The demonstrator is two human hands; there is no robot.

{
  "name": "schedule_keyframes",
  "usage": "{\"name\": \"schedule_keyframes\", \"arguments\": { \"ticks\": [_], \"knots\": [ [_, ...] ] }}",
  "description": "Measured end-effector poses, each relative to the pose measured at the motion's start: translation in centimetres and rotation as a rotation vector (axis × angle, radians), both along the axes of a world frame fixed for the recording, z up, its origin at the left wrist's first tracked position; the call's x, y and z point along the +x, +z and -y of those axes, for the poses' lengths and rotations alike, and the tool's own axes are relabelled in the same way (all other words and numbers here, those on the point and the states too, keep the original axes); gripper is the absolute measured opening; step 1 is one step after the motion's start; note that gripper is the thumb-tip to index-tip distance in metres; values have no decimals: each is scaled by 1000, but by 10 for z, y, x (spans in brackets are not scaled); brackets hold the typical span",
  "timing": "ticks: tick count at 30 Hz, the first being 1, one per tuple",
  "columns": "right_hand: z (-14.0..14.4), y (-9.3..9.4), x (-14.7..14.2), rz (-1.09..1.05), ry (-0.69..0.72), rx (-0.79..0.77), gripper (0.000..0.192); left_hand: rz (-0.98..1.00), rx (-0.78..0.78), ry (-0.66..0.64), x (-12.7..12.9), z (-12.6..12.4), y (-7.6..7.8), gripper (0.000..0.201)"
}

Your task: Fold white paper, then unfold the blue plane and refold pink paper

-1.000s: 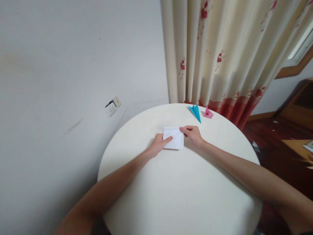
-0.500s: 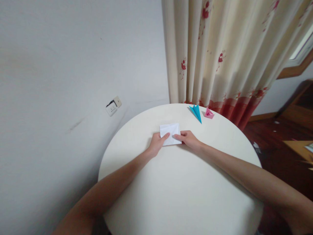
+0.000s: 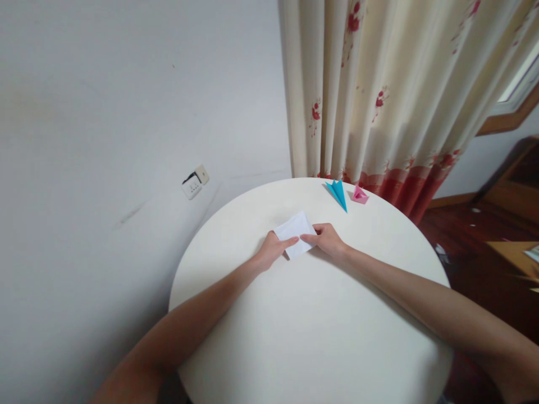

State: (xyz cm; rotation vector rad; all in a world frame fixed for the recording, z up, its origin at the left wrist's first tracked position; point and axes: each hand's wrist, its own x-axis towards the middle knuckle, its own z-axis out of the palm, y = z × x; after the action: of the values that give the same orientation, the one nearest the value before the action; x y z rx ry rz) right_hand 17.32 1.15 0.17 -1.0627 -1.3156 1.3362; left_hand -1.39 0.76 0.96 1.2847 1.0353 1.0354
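The white paper (image 3: 295, 224) lies askew over the tabletop (image 3: 311, 325), between left hand (image 3: 272, 250) and right hand (image 3: 330, 240). The fingers of each pinch one side, thumbs nearly meeting on the upper face (the remaining fingers, toward the underside, are largely hidden).

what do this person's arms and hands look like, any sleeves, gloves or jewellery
The left hand and right hand are ungloved, and the left forearm and right forearm are slim and bare, with no sleeves over them. No watch, bracelet or ring shows, though some fingers are hidden. No clear markings can be made out.
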Motion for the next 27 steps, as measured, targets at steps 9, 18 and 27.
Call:
{"name": "schedule_keyframes", "arguments": {
  "ticks": [9, 18, 27],
  "knots": [
    [3, 6, 1, -88, 32, -89, 32, -25, -20, -124, 0, 4, 2, 58],
    [8, 5, -2, -151, 114, -132, 36, -72, -9, -32, -4, -2, 0, 42],
    [-2, 1, 0, -183, -77, -88, 36, -117, -36, -125, -2, 3, 6, 40]
  ]
}}
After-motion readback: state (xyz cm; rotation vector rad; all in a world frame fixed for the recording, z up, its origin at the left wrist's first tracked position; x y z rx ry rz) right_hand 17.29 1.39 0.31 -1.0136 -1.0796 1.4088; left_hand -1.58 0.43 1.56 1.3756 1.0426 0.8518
